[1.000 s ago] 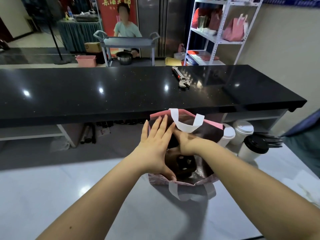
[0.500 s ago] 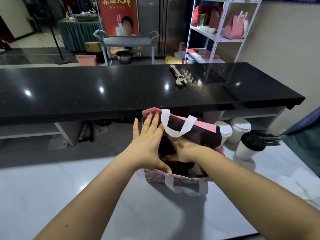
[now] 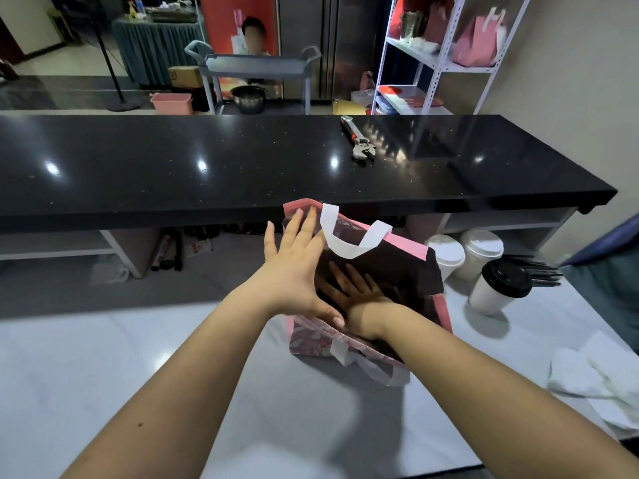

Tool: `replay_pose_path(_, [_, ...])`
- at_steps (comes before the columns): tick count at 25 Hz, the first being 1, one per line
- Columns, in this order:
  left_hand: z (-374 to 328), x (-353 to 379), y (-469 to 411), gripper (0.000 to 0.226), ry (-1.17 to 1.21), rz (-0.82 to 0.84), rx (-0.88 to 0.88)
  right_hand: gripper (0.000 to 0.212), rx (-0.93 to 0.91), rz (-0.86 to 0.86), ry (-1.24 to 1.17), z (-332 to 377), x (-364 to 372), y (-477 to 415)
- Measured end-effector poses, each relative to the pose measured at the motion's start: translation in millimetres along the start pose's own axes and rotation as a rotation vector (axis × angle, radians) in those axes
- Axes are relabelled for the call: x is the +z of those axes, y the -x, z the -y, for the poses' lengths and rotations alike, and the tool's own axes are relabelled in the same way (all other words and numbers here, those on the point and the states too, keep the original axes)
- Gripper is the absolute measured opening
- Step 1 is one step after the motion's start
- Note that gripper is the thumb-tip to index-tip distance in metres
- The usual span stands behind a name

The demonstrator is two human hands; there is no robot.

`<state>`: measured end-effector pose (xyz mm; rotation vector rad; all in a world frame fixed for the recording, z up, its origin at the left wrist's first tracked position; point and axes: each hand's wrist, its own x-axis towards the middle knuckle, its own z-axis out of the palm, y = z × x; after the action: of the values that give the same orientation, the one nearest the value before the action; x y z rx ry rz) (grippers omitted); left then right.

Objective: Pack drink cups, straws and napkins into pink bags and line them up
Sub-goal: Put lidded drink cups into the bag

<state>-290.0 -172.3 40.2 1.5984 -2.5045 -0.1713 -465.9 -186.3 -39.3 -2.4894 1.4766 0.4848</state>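
Table (image 3: 103, 357), white: bag (image 3: 318, 340) upright at centre, mouth spread wider than a second ago and far wall raised; judged to be the opening step, contents hidden. Left hand (image 3: 294, 267): fingers straight, flat on the bag wall at 10 o'clock, gripping nothing; right hand (image 3: 356, 295): inside the bag, formerly curled, now splayed flat, holding nothing. Unpacked: cups (image 3: 498, 288) at 3 o'clock of the bag, napkins (image 3: 594, 375) at 4, straws (image 3: 539, 271) just beyond the cups.

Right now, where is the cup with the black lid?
In the head view, the black-lidded cup stands on the right, beside the pink bag, just in front of two white-lidded cups.
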Motion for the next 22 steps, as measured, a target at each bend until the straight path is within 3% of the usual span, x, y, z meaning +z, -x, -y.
replay_pose_path(5, [2.4,-2.8,0.1,0.136,-0.104,-0.029,-0.018,0.076,-0.008,0.049,-0.051,-2.3,-15.4,-3.9])
replay_pose_path(8, [2.7,-13.6,-0.1,0.1,-0.152,-0.109,-0.037,0.081,0.054,0.173,-0.256,-20.2,-64.1,7.5])
replay_pose_path(10, [2.4,-21.7,0.3,0.064,-0.143,-0.199,-0.037,0.069,0.072,0.165,-0.37,-28.5,-95.0,26.1])
replay_pose_path(12, [1.6,-26.8,1.8,0.037,-0.092,-0.307,-0.049,0.047,0.058,0.087,-0.347,-31.9,-114.8,47.1])
replay_pose_path(14, [-3.3,-33.0,-1.4,0.025,-0.007,-0.4,-0.077,0.03,0.057,-0.003,-0.381,-35.8,-127.7,67.1])
replay_pose_path(17, [-21.5,-47.4,-24.2,0.024,0.043,-0.431,-0.051,0.012,0.113,-0.263,-0.414,-46.5,-143.4,95.5])
replay_pose_path(19, [-43.3,-54.3,-47.2,0.028,0.061,-0.412,0.011,0.01,0.184,-0.449,-0.396,-56.9,-150.8,110.8])
replay_pose_path(22, [-93.7,-50.9,-79.8,0.033,0.08,-0.351,0.104,0.014,0.316,-0.589,-0.379,-81.6,-147.3,139.7])
